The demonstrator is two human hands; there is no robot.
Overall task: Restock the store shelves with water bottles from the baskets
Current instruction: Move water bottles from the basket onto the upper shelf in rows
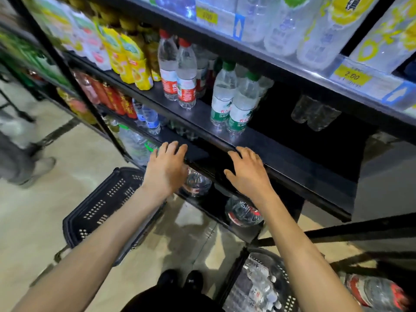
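Left hand point(166, 170) and right hand point(246, 174): fingers spread, holding nothing, at the shelf point(281, 146) edge. Water bottles point(258, 287) lie in the basket point(282, 272) below (probably full, heavy, slick). Grasp each around mid-body.

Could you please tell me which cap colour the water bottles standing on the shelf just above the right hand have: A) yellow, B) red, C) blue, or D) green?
D: the water bottles on the shelf above the right hand wear green caps; the red-capped bottles stand further left.
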